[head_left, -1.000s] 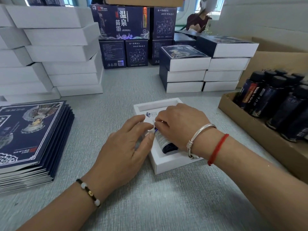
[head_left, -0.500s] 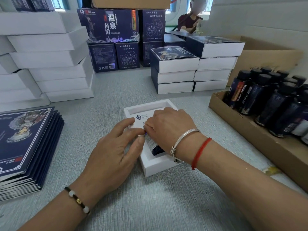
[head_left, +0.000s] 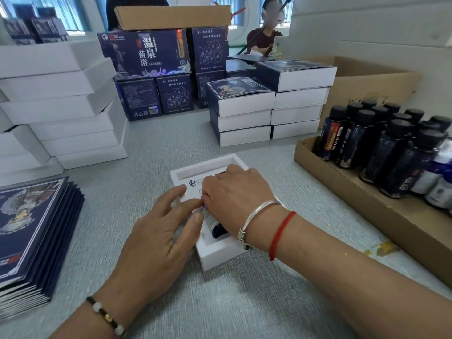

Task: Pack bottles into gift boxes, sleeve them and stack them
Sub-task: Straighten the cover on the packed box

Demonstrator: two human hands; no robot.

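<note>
An open white gift box (head_left: 220,256) lies at the table's middle, with a white insert and a bare slot (head_left: 203,167) at its far end. A dark blue bottle (head_left: 215,226) lies on its side in the near slot, only its lower part showing. My right hand (head_left: 234,189) covers the bottle from above, fingers curled down around its upper part. My left hand (head_left: 159,231) rests on the box's left side with fingers fairly straight, thumb tip touching the bottle.
Flat blue printed sleeves (head_left: 29,223) are piled at the left edge. Plain white boxes (head_left: 61,106) are stacked behind them. Sleeved boxes (head_left: 242,111) stand in two stacks beyond the gift box. A cardboard tray (head_left: 367,206) at right holds several upright bottles (head_left: 381,148). A person sits far back.
Both hands stay on the box and the bottle with barely any shift. My head has lifted a little, so more of the far side of the room shows.
</note>
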